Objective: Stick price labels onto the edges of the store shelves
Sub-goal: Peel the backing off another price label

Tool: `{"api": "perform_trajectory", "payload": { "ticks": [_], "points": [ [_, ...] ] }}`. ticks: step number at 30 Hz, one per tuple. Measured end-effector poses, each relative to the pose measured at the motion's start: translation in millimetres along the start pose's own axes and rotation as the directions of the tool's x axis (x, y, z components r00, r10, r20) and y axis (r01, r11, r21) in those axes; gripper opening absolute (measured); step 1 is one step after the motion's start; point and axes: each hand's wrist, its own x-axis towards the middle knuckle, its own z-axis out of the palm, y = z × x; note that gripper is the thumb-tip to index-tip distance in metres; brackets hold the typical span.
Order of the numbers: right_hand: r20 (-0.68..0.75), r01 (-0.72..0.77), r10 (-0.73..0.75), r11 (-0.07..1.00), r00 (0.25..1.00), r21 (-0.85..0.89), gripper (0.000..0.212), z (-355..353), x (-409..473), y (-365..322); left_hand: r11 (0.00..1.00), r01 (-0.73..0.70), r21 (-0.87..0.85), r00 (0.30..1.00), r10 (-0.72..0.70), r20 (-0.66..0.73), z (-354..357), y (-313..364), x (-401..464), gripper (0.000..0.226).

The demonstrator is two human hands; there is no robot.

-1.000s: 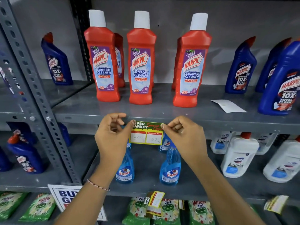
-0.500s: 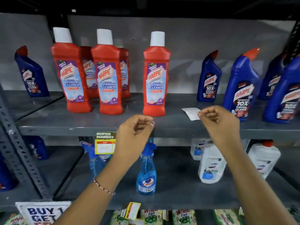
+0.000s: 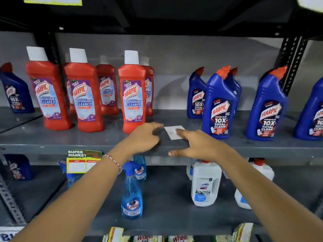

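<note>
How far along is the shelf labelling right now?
Done: one Super Market price label hangs on the shelf edge below the red bottles. In hand: nothing is held; the left hand and right hand reach for the white slip on the shelf. Left: the edge below the blue bottles is bare.

- The shelf (image 3: pixel 70 138) before me is grey painted metal, dull and smooth.
- The red bottles (image 3: pixel 82 95) are glossy plastic.
- The white slip (image 3: pixel 172 131) looks like matt paper.
- My bracelet (image 3: pixel 113 161) is beaded.
</note>
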Motion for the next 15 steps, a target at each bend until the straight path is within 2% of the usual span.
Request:
{"api": "perform_trajectory", "payload": {
  "ticks": [4, 9, 11, 13, 15],
  "points": [
    [-0.055, 0.062, -0.052, 0.978, 0.997, 0.198, 0.102, -0.6, -4.3, 10.0, 0.990, 0.035, 0.136, 0.997, -0.045, 0.067, -1.0, 15.0, 10.0, 0.057],
    [-0.130, 0.137, -0.100, 0.938, 0.986, 0.320, 0.081, 4.6, -8.7, 17.3, 0.977, 0.058, 0.207, 0.990, -0.083, 0.113, -4.2, 36.8, 18.6, 0.049],
    [-0.245, 0.165, -0.071, 0.907, 0.967, 0.388, 0.063, 7.4, -9.8, 18.0, 0.976, 0.055, 0.212, 0.991, -0.079, 0.110, -2.2, 41.2, 20.9, 0.045],
    [-0.407, 0.200, -0.034, 0.907, 0.913, 0.372, 0.045, 12.3, -8.9, 16.7, 0.972, 0.060, 0.228, 0.990, -0.088, 0.113, 0.8, 44.9, 23.5, 0.043],
    [-0.481, 0.141, -0.031, 0.971, 0.876, 0.193, 0.054, 18.7, -9.9, 10.2, 0.971, 0.064, 0.231, 0.990, -0.091, 0.110, 3.4, 47.0, 26.4, 0.043]
  ]
}}
